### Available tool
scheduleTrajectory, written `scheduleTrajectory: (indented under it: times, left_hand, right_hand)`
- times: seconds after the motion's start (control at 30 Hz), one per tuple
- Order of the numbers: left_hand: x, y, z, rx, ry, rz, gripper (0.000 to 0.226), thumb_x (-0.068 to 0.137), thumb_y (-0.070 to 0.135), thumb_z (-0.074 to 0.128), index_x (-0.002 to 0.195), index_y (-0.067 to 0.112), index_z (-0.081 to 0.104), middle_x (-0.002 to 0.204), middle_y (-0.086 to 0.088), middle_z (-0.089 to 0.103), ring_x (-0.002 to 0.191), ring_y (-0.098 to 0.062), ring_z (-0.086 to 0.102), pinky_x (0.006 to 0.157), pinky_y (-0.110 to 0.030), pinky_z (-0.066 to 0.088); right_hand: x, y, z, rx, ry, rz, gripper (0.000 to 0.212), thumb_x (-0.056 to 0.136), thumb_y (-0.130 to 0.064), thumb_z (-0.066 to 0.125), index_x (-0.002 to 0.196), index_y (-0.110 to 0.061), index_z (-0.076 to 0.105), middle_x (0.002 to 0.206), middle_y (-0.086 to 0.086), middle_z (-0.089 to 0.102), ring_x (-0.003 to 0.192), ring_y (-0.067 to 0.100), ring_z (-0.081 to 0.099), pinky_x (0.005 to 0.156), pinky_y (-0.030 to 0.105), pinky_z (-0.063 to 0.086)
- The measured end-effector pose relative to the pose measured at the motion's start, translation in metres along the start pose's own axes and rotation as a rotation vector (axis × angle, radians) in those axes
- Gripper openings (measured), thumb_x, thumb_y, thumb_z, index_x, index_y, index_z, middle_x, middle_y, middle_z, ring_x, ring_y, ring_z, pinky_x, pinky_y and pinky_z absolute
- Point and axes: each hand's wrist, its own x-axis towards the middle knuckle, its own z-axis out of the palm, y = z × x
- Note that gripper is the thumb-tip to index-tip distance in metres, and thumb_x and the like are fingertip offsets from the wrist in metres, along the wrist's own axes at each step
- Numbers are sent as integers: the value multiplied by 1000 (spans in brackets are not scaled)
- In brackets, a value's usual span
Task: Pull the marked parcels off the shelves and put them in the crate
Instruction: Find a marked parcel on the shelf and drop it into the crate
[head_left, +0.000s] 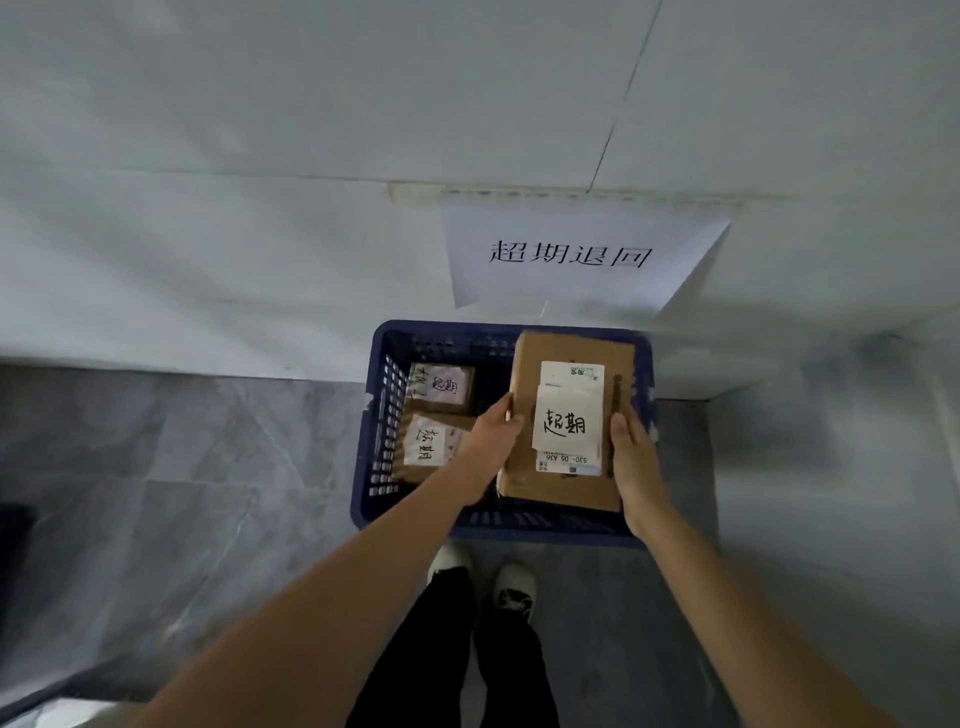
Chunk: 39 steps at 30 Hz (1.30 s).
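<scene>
1. A white paper sign (582, 254) on the wall, just above centre of the frame, reads "超期退回" in black characters.
2. The brown parcel (566, 421) at centre right carries a white slip (566, 418) handwritten "超期".
3. Below that slip, a printed shipping label (569, 462) shows "530- D5 A36", seen upside down; its finer print is too small to read.
4. Two smaller parcels at centre left, the upper parcel (441, 387) and the lower parcel (428, 444), each bear a handwritten "超期" note.

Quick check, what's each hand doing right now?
Left hand: grips the left edge of the cardboard parcel.
Right hand: grips its right edge, above the blue crate.
</scene>
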Motion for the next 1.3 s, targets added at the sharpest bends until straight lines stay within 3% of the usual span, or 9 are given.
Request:
scheduleTrajectory:
  times: [0.1, 0.23, 0.43, 0.57, 0.73, 0.9, 1.1, 1.23, 1.3]
  left_hand:
    - [43, -30, 4, 35, 54, -8, 46, 101, 19, 41, 146, 27, 39, 125, -1, 62, 110, -19, 59, 100, -37, 48]
    - [95, -64, 8, 69, 118, 11, 43, 102, 18, 41, 145, 25, 42, 130, -2, 60, 116, -21, 57, 100, -39, 48]
    - [157, -109, 8, 174, 216, -14, 35, 101, 14, 44, 133, 18, 55, 119, 1, 63, 103, -17, 58, 91, -32, 48]
    - [195, -126, 9, 305, 234, 33, 36, 98, 12, 47, 131, 21, 58, 120, -3, 66, 106, -21, 62, 94, -38, 51]
    - [225, -139, 4, 595, 314, 63, 42, 98, 21, 48, 140, 25, 50, 129, -4, 59, 101, -18, 57, 76, -26, 45]
    - [238, -141, -6, 985, 405, 160, 41, 99, 30, 47, 138, 21, 52, 145, -4, 42, 125, -32, 30, 105, -36, 29]
    - [243, -138, -12, 974, 394, 162, 43, 99, 32, 48, 141, 22, 48, 146, -3, 40, 130, -30, 28, 108, -37, 25]
    - [243, -137, -11, 1016, 400, 154, 46, 99, 32, 47, 144, 21, 42, 147, -4, 38, 129, -30, 28, 106, -36, 25]
    - [242, -131, -7, 1040, 427, 155, 51, 98, 32, 47, 146, 20, 38, 147, -5, 37, 130, -30, 29, 107, -38, 26]
  right_hand:
    - [44, 41, 14, -21, -3, 46, 43, 105, -36, 32, 147, -31, 39, 136, 0, 56, 120, 19, 55, 104, 40, 44]
    - [97, 86, 30, -28, -25, 80, 44, 106, -35, 32, 150, -31, 34, 137, -7, 50, 124, 13, 48, 101, 28, 39]
    - [152, 140, 55, -17, -60, 108, 44, 106, -32, 32, 150, -28, 35, 143, -1, 50, 122, 14, 52, 100, 28, 41]
    - [181, 162, 62, -19, -77, 130, 45, 106, -31, 31, 151, -28, 32, 146, 2, 48, 128, 17, 49, 102, 28, 39]
    - [208, 177, 74, 12, -105, 167, 45, 108, -26, 26, 153, -28, 25, 150, 0, 42, 127, 12, 44, 94, 20, 35]
    - [229, 182, 88, -9, -116, 138, 46, 108, -24, 25, 153, -26, 26, 148, 3, 45, 116, 11, 48, 92, 22, 39]
    - [236, 185, 99, -13, -92, 149, 46, 107, -30, 24, 153, -27, 26, 146, 2, 46, 126, 17, 47, 94, 24, 36]
    - [235, 182, 101, -11, -63, 144, 46, 107, -29, 25, 154, -26, 23, 147, 3, 46, 119, 14, 48, 93, 23, 36]
    - [235, 178, 102, -18, 2, 143, 48, 107, -30, 27, 154, -25, 19, 152, 4, 39, 129, 18, 45, 99, 26, 35]
